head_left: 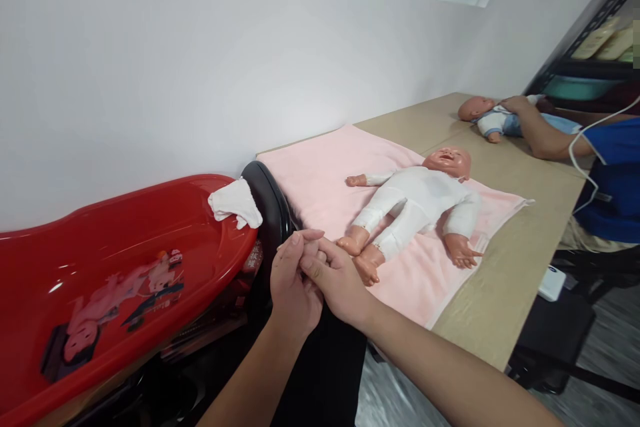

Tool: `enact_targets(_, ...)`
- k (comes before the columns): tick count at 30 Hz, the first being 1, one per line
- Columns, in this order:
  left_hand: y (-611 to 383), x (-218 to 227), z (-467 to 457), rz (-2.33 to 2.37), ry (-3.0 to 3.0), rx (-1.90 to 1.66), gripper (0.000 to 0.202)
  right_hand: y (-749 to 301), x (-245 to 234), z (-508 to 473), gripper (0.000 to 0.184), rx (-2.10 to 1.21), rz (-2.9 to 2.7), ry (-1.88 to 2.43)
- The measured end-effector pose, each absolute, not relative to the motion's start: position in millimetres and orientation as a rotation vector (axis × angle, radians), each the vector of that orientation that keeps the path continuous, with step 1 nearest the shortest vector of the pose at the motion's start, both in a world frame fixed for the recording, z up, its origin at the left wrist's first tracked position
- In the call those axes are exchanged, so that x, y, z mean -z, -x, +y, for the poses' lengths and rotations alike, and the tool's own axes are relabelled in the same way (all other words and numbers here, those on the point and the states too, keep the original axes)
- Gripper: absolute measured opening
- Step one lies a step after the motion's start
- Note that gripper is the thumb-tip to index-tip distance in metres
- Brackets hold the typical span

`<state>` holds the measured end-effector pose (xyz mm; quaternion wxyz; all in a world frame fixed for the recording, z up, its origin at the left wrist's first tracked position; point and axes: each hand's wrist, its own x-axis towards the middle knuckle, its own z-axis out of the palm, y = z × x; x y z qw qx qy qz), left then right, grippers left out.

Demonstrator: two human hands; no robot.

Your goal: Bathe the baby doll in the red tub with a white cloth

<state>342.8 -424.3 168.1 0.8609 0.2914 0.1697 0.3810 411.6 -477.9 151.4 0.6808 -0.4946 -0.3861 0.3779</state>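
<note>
My left hand (pixel 296 283) and my right hand (pixel 343 283) are clasped together in front of me. The fingers of the left are curled, and the right hand wraps round them with its thumb on top. No object shows between them, though the inside of the clasp is hidden. Just beyond them, a baby doll (pixel 420 190) in white lies on its back, its feet close to my right hand. Under the doll is a pink towel (pixel 310 167). To the left, a folded white cloth (pixel 235 203) hangs over the rim of a red baby bathtub (pixel 200 190).
A black rounded object (pixel 267 193) stands between tub and towel. On the tan table (pixel 500 307), a co-worker's hand (pixel 517 105) rests on a second doll (pixel 477 109). A white cable (pixel 575 147) hangs at the right. Behind are a wall and shelf (pixel 575 70).
</note>
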Motion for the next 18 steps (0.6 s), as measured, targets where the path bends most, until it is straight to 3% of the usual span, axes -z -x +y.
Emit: enact_targets(18,-343.7,-167.7,-419.5,0.438,-0.569,-0.8,0.052,-405.7,-151.4,-472.3,0.043,-0.868,-0.801,1.089)
